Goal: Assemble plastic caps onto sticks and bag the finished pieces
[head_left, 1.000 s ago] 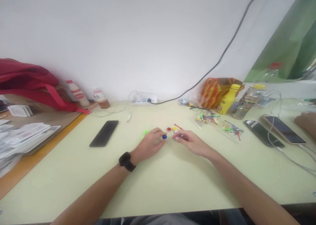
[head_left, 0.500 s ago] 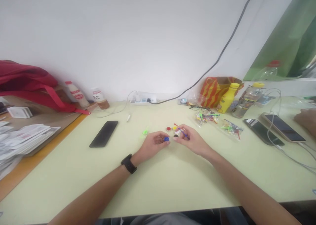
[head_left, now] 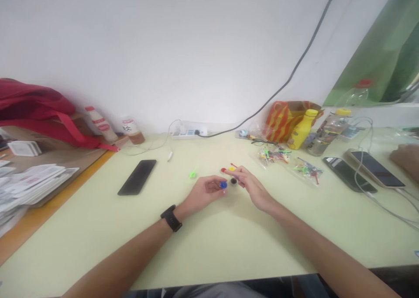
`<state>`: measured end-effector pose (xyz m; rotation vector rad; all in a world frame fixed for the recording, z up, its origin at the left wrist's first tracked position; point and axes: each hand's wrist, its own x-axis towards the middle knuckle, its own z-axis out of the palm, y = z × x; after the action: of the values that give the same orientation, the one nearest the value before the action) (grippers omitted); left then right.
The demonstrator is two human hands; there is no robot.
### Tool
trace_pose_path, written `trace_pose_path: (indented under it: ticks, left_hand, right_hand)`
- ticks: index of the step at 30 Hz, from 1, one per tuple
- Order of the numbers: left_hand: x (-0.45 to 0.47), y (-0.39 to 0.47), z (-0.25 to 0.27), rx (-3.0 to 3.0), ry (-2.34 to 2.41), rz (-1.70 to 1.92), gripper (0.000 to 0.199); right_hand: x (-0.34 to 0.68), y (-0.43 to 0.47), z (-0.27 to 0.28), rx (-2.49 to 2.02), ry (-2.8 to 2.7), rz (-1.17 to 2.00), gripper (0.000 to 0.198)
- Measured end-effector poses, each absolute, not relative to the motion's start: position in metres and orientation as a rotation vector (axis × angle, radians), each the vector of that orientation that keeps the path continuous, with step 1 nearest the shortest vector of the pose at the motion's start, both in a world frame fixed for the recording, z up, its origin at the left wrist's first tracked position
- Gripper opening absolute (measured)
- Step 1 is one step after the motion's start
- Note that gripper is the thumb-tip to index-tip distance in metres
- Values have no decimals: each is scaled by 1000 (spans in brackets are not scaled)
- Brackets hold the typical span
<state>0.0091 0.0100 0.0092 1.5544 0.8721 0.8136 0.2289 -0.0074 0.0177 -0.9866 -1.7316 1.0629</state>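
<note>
My left hand [head_left: 207, 192] is closed, with a small round blue plastic piece [head_left: 223, 185] between its thumb and fingers. Opposite it, my right hand [head_left: 250, 185] has its index finger stretched to the left, the tip beside or touching a small red piece [head_left: 223, 170]. A yellow piece [head_left: 231, 169] and the tip of a thin red stick [head_left: 233, 165] show just beyond that hand. Close to its fingers is a small black round piece [head_left: 233, 181]. A bit of purple-blue shows under the right fingers, mostly hidden. Left of these lies a bright green piece [head_left: 192, 175].
A black phone [head_left: 137, 177] lies to the left, near a white cable tip [head_left: 170, 156]. Bags of coloured plastic parts [head_left: 275, 155], a yellow bottle [head_left: 303, 130] and two phones [head_left: 376, 169] are on the right. Another person's hand [head_left: 406, 158] rests at the right edge.
My right hand's index finger has straightened toward the red piece. The blue stick seen across that hand before is now mostly out of sight. My left hand has barely moved.
</note>
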Motion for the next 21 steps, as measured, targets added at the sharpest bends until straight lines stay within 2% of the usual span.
trace_pose_path:
  ticks: [5, 9, 17, 21]
  left_hand:
    - [10, 8, 15, 1565, 815, 799, 41]
    - [12, 6, 21, 1598, 757, 787, 38]
    - [12, 5, 21, 1672, 742, 856, 31]
    - [12, 7, 19, 1712, 753, 958, 28]
  right_hand:
    - [220, -14, 17, -963, -1853, 789, 41]
    - [213, -19, 11, -942, -1899, 695, 40]
    - [209, -20, 10, -922, -1948, 652, 40]
    - [215, -18, 13, -1093, -1906, 784, 33]
